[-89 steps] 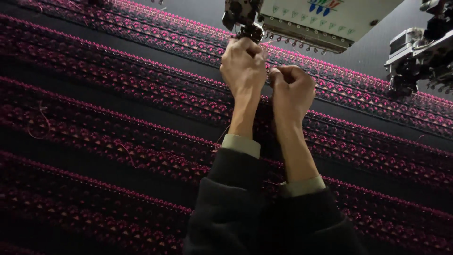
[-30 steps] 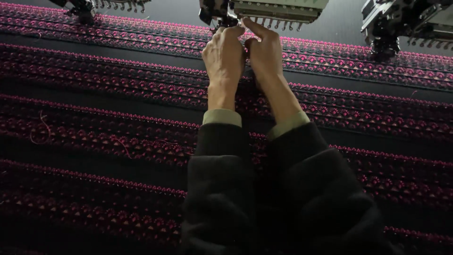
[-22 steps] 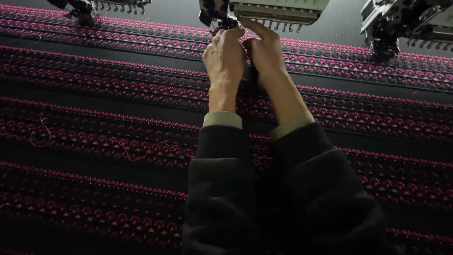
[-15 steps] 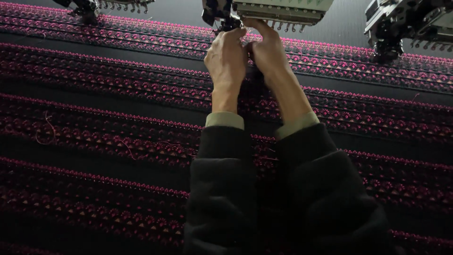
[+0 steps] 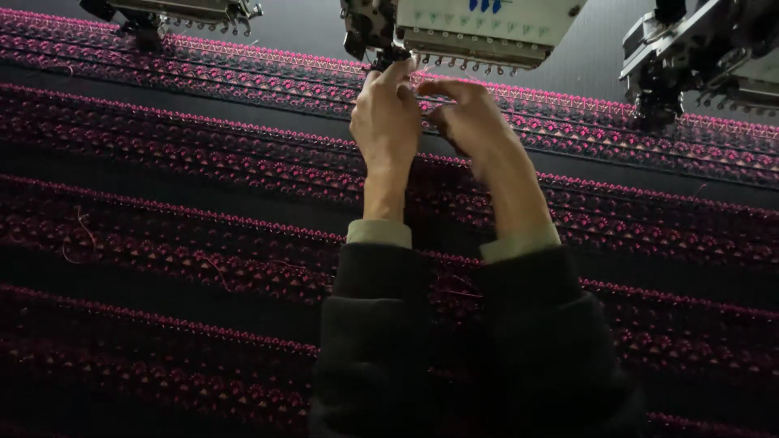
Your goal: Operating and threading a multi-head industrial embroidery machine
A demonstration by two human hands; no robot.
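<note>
Both my hands reach up to the middle embroidery head (image 5: pixel 479 28), a pale box with a row of needles along its lower edge. My left hand (image 5: pixel 388 122) has its fingertips at the dark needle part (image 5: pixel 375 50) on the head's left end. My right hand (image 5: pixel 469 122) is close beside it, thumb and forefinger pinched toward the left hand's fingers. Anything held between the fingers is too fine to see. Under the hands lies black fabric (image 5: pixel 162 211) stitched with pink patterned bands. Dark sleeves with pale cuffs cover both forearms.
Two more embroidery heads hang over the fabric, one at the upper left (image 5: pixel 174 12) and one at the upper right (image 5: pixel 698 57). Loose pink thread ends (image 5: pixel 77 235) lie on the fabric at the left.
Both hands stay at the middle head's needle part. The right hand's fingers have stretched further left toward the left hand, and the view has drifted slightly.
</note>
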